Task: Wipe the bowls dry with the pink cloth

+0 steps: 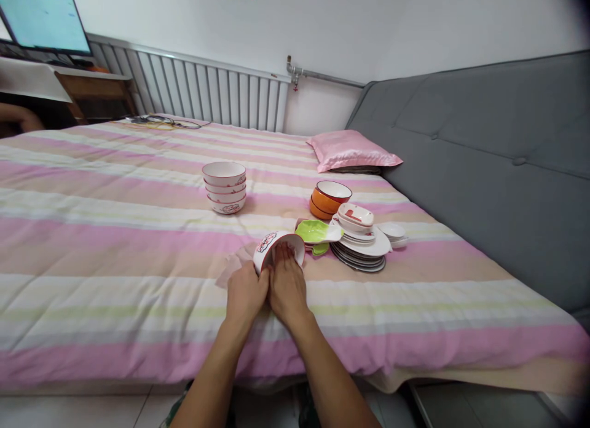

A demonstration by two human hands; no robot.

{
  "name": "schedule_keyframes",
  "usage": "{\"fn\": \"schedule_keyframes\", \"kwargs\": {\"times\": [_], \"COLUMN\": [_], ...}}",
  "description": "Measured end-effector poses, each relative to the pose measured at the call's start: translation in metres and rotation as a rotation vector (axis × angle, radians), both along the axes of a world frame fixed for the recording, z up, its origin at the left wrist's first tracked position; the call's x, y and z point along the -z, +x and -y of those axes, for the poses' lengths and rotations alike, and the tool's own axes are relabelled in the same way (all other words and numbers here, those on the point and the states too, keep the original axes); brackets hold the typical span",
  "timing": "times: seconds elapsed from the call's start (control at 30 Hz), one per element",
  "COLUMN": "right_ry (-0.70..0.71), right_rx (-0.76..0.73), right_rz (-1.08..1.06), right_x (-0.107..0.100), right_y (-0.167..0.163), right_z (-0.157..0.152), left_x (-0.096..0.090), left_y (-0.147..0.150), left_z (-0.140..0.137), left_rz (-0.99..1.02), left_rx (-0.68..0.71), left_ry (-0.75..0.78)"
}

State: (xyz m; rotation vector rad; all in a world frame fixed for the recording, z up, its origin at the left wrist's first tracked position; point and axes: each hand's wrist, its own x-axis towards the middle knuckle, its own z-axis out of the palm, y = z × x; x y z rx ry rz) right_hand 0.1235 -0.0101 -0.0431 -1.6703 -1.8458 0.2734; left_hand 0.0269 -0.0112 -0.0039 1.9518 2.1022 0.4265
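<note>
A white bowl (267, 251) with a red rim and a floral pattern is tilted on its side, its mouth facing me. My left hand (246, 291) is closed on the rim at the lower left. My right hand (287, 286) reaches inside, fingers stretched out and lying against the inner wall; whether anything is under them is hidden. A thin, pale pinkish sheet (235, 265) lies on the bed left of the bowl. Farther back stands a stack of several matching bowls (225, 188). Just right of the tilted bowl are green leaf-shaped dishes (312, 231).
Orange bowls (324, 202), a pile of plates (358, 262) topped by small rectangular dishes (356, 214), and small white dishes (393, 231) stand at right on the striped bedspread (115, 243). Beyond are a pink pillow (353, 150), grey headboard (483, 126), cables (170, 122) and radiator (193, 83).
</note>
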Motion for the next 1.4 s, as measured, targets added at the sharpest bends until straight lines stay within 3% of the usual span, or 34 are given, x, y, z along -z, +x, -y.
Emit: {"fn": "schedule_keyframes", "kwargs": {"times": [0.33, 0.77, 0.97, 1.4], "right_ry": [-0.022, -0.101, -0.119, 0.070], "right_rx": [0.011, -0.337, -0.400, -0.297], "right_rz": [0.101, -0.140, -0.080, -0.007], "right_x": [-0.012, -0.018, -0.012, -0.004], "right_y": [0.002, 0.015, 0.017, 0.010], "right_z": [0.009, 0.012, 0.012, 0.000], "left_x": [0.002, -0.002, -0.001, -0.007], "left_y": [0.001, -0.002, -0.005, -0.004], "left_z": [-0.001, -0.002, -0.002, 0.001], "left_rz": [0.012, 0.021, 0.017, -0.004], "left_rx": [-0.013, -0.012, 0.012, 0.049], "left_ry": [-0.009, -0.009, 0.039, 0.011]}}
